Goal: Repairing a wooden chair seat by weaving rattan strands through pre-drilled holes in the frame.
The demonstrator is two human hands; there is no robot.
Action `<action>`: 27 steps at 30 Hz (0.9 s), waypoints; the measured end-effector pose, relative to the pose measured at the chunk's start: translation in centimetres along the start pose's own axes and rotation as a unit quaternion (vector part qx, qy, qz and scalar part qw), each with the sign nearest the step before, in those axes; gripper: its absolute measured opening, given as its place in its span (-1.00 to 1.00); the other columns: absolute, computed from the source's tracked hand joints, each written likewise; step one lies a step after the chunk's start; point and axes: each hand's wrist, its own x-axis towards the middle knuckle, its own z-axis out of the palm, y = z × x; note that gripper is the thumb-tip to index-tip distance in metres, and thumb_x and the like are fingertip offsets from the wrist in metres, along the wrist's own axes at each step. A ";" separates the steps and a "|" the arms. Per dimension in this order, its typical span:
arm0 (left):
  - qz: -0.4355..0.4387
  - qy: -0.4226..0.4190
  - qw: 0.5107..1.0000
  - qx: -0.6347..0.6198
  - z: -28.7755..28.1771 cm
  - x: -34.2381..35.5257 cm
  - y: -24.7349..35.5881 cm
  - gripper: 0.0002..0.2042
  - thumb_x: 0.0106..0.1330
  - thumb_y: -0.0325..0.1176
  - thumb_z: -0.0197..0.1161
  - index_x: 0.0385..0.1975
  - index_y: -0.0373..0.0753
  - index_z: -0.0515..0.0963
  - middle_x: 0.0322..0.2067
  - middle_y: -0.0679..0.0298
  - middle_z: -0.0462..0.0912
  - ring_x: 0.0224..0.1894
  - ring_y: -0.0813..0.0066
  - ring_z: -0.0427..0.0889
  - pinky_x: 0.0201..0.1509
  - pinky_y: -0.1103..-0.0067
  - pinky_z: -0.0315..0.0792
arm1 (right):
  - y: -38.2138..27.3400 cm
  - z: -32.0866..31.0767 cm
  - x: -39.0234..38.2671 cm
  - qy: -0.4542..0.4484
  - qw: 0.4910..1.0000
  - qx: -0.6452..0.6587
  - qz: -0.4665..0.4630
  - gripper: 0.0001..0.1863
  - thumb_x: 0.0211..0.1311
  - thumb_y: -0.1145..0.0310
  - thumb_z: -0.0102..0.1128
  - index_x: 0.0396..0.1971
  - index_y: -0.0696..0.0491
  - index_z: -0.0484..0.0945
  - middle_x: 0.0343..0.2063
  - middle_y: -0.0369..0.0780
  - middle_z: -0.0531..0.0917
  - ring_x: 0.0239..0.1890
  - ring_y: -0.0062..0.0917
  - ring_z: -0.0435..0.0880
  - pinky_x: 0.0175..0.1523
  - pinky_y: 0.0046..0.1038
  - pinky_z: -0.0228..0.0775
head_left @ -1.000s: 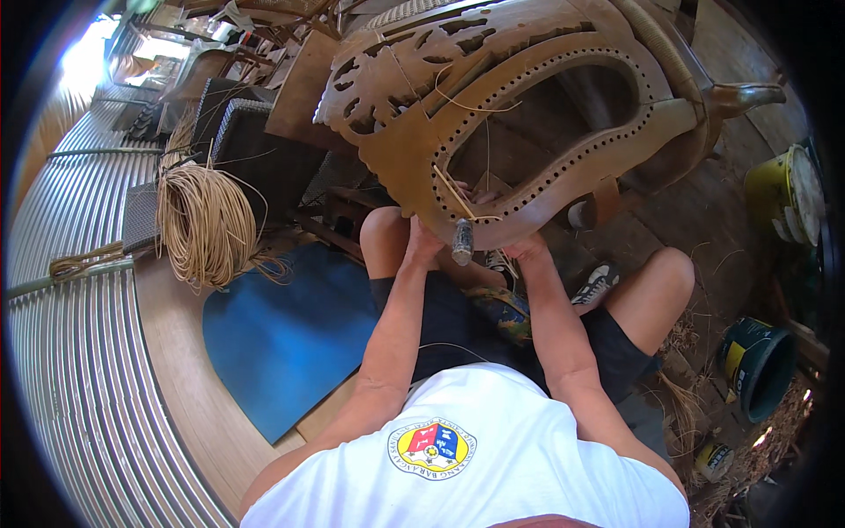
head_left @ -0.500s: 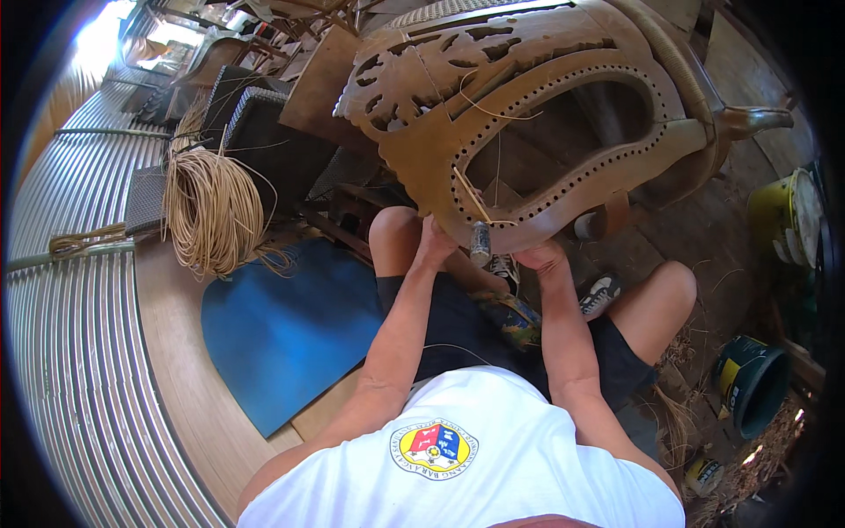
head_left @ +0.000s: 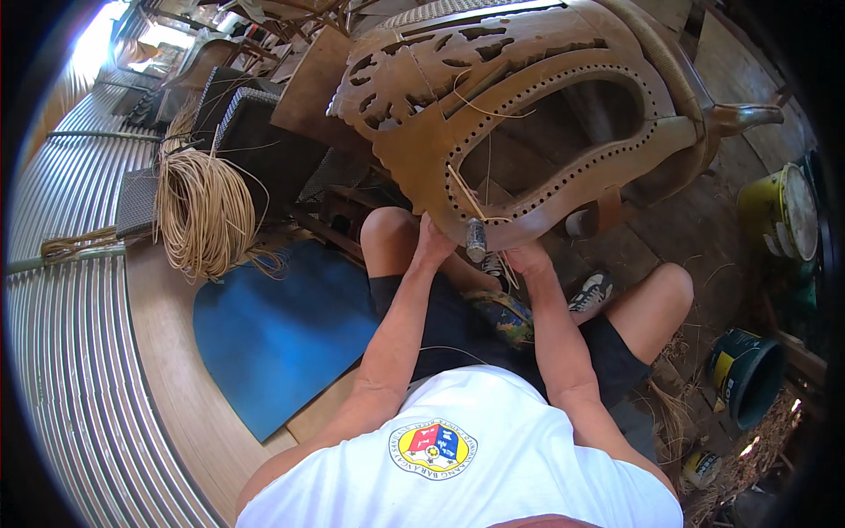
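A brown carved wooden chair frame (head_left: 414, 167) lies in front of me, with a row of small holes around its oval opening. Against its near edge is my left hand (head_left: 431, 241), its fingers mostly hidden by the wood. My right hand (head_left: 528, 258) reaches under the same edge a little to the right, fingers also out of sight. Between them a short grey, worn cylindrical piece (head_left: 476, 239) stands up from the rim. Thin pale cane strands (head_left: 464, 189) lie across the holes beside it. Another loose strand (head_left: 480, 107) curves over the upper rim.
A large coil of cane (head_left: 204, 211) hangs at left beside dark woven panels (head_left: 264, 132). A blue sheet (head_left: 282, 330) lies near my left knee. At right are a yellow bucket (head_left: 761, 216) and a dark open bucket (head_left: 755, 383). Camouflage cloth (head_left: 503, 319) sits between my legs.
The whole view has shifted slightly, so the chair frame and surroundings appear a little further left. My right hand has moved slightly closer to the grey cylindrical piece.
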 end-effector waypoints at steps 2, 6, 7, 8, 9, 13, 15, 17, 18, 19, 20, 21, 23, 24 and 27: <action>0.032 -0.001 0.996 0.082 -0.1 -0.1 -0.1 -0.67 0.17 -0.56 0.29 -0.03 -0.31 0.61 -0.12 0.22 0.73 -0.07 0.38 0.70 0.06 0.50 0.54 | -1.3 0.6 -0.9 0.006 0.999 -0.053 0.010 -0.67 0.23 0.41 0.39 -0.02 0.10 0.59 -0.06 -0.27 0.68 -0.01 -0.48 0.64 0.11 -0.35 0.46; -0.051 -0.025 0.995 -0.076 0.4 -0.1 -0.5 -0.63 0.20 -0.54 0.30 0.05 -0.32 0.55 -0.04 0.22 0.66 -0.02 0.44 0.64 0.11 0.49 0.51 | -2.9 1.6 -2.4 -0.055 0.997 0.048 0.021 -0.67 0.23 0.44 0.38 -0.01 0.11 0.59 -0.07 -0.27 0.69 -0.01 -0.49 0.63 0.12 -0.35 0.44; -0.097 -0.040 0.975 -0.194 0.4 -0.2 -0.5 -0.58 0.20 -0.54 0.33 0.10 -0.32 0.52 0.03 0.22 0.61 0.03 0.49 0.59 0.16 0.48 0.49 | -2.8 1.8 -2.4 -0.026 0.998 0.054 0.017 -0.65 0.23 0.46 0.37 0.02 0.12 0.59 -0.04 -0.26 0.69 0.02 -0.48 0.64 0.15 -0.36 0.44; -0.099 -0.037 0.975 -0.196 0.6 -0.2 -0.6 -0.58 0.20 -0.54 0.33 0.10 -0.32 0.52 0.03 0.22 0.61 0.03 0.49 0.59 0.16 0.48 0.49 | -2.7 1.9 -2.1 -0.026 0.998 0.050 0.018 -0.65 0.23 0.46 0.37 0.02 0.12 0.59 -0.04 -0.26 0.69 0.02 -0.48 0.64 0.15 -0.36 0.44; -0.104 -0.026 0.963 -0.248 0.7 -0.3 -0.7 -0.58 0.21 -0.53 0.34 0.11 -0.32 0.51 0.04 0.23 0.61 0.03 0.50 0.59 0.16 0.48 0.49 | -2.5 2.1 -1.7 -0.025 0.999 0.025 0.005 -0.59 0.22 0.43 0.38 0.07 0.11 0.57 0.01 -0.24 0.68 0.07 -0.47 0.64 0.21 -0.34 0.43; -0.050 -0.041 0.985 -0.162 0.5 -0.3 -1.7 -0.57 0.23 -0.48 0.34 0.13 -0.32 0.49 0.04 0.23 0.60 0.05 0.50 0.58 0.17 0.48 0.48 | -1.6 1.8 -0.7 -0.054 0.998 0.022 -0.033 -0.50 0.23 0.41 0.37 0.19 0.11 0.52 0.13 -0.20 0.64 0.17 -0.45 0.60 0.31 -0.30 0.40; -0.065 -0.035 0.978 -0.196 0.4 -0.5 -2.5 -0.66 0.27 -0.55 0.27 0.06 -0.32 0.51 -0.05 0.28 0.61 -0.01 0.50 0.60 0.10 0.51 0.49 | -1.3 1.5 -0.6 -0.041 0.998 0.036 -0.015 -0.47 0.23 0.39 0.38 0.21 0.12 0.51 0.15 -0.18 0.62 0.18 -0.44 0.59 0.31 -0.30 0.40; -0.087 -0.031 0.970 -0.225 0.3 -0.6 -3.5 -0.74 0.32 -0.61 0.20 0.00 -0.31 0.53 -0.13 0.33 0.62 -0.08 0.49 0.61 0.04 0.53 0.50 | -1.1 1.2 -0.3 -0.037 0.998 0.053 -0.014 -0.44 0.22 0.36 0.39 0.23 0.12 0.49 0.17 -0.17 0.61 0.20 -0.43 0.58 0.31 -0.29 0.40; -0.043 -0.030 0.989 -0.136 0.3 -0.5 -4.1 -0.76 0.32 -0.62 0.19 -0.03 -0.32 0.53 -0.15 0.33 0.62 -0.09 0.50 0.61 0.02 0.55 0.50 | -1.2 1.0 -0.1 -0.047 0.997 0.066 0.004 -0.43 0.23 0.33 0.37 0.23 0.13 0.48 0.19 -0.16 0.59 0.21 -0.41 0.56 0.32 -0.28 0.40; -0.033 -0.025 0.998 -0.057 0.3 -0.7 -4.5 -0.77 0.32 -0.62 0.18 -0.05 -0.32 0.53 -0.16 0.33 0.62 -0.10 0.50 0.61 0.01 0.55 0.49 | -1.3 0.9 0.2 -0.054 0.995 0.082 0.015 -0.43 0.25 0.29 0.36 0.23 0.13 0.47 0.21 -0.14 0.57 0.23 -0.40 0.55 0.33 -0.27 0.39; -0.002 -0.030 0.999 -0.045 0.3 -0.8 -4.9 -0.78 0.32 -0.62 0.18 -0.06 -0.32 0.54 -0.17 0.33 0.62 -0.11 0.50 0.61 0.00 0.56 0.49 | -1.5 0.7 0.7 -0.054 0.995 0.082 0.022 -0.43 0.25 0.29 0.36 0.23 0.13 0.47 0.21 -0.14 0.57 0.23 -0.40 0.55 0.33 -0.27 0.39; -0.083 -0.015 0.983 -0.162 0.3 -1.1 -5.1 -0.81 0.32 -0.61 0.17 -0.09 -0.33 0.54 -0.19 0.33 0.62 -0.12 0.50 0.61 -0.02 0.56 0.50 | -1.8 0.5 1.1 -0.070 0.993 0.091 0.008 -0.42 0.24 0.22 0.36 0.20 0.15 0.48 0.17 -0.11 0.59 0.22 -0.38 0.56 0.33 -0.27 0.41; -0.167 0.000 0.947 -0.275 0.0 -1.2 -5.1 -0.83 0.33 -0.59 0.16 -0.11 -0.33 0.55 -0.20 0.33 0.63 -0.12 0.50 0.60 -0.04 0.56 0.50 | -3.0 0.1 1.9 -0.082 0.991 0.101 -0.004 -0.41 0.23 0.15 0.35 0.17 0.17 0.49 0.14 -0.09 0.60 0.22 -0.36 0.56 0.33 -0.27 0.42; -0.096 -0.037 0.977 -0.188 -0.3 -1.1 -4.8 -0.76 0.34 -0.51 0.17 -0.01 -0.35 0.52 -0.11 0.26 0.63 -0.03 0.47 0.60 0.06 0.51 0.51 | -3.7 0.0 2.1 -0.116 0.986 0.115 0.021 -0.42 0.24 0.12 0.34 0.13 0.18 0.50 0.11 -0.06 0.60 0.20 -0.35 0.57 0.32 -0.27 0.44; -0.074 -0.071 0.984 -0.143 -0.2 -0.7 -2.8 -0.66 0.37 -0.40 0.19 0.10 -0.37 0.49 0.01 0.17 0.63 0.06 0.44 0.60 0.15 0.46 0.52 | -5.7 0.6 2.1 -0.110 0.988 0.093 0.062 -0.39 0.23 0.04 0.32 0.10 0.19 0.48 0.02 -0.03 0.61 0.16 -0.32 0.58 0.30 -0.27 0.47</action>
